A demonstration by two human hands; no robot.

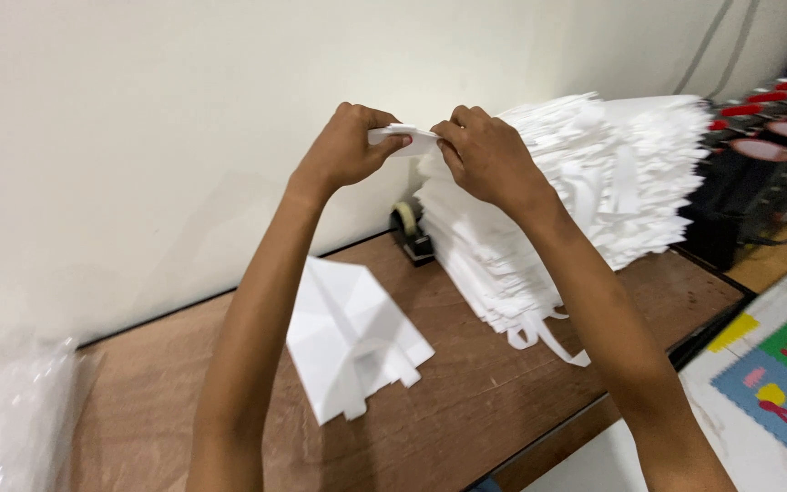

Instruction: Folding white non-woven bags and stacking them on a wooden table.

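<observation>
Both my hands are raised above a brown wooden table point(466, 410), pinching a small white folded piece point(404, 139) between them. My left hand point(348, 146) grips its left end and my right hand point(485, 153) grips its right end. Just behind and right of my hands rises a tall leaning stack of white folded bags point(612, 182) with loose handles hanging at its front. A single white folded bag point(352, 337) lies flat on the table below my left forearm.
A tape dispenser point(410, 230) stands against the pale wall behind the stack. Clear plastic wrapping point(6, 410) sits at the left edge. Dark equipment with red parts point(767, 146) is at the far right. A colourful foam floor mat point(776, 374) lies beyond the table edge.
</observation>
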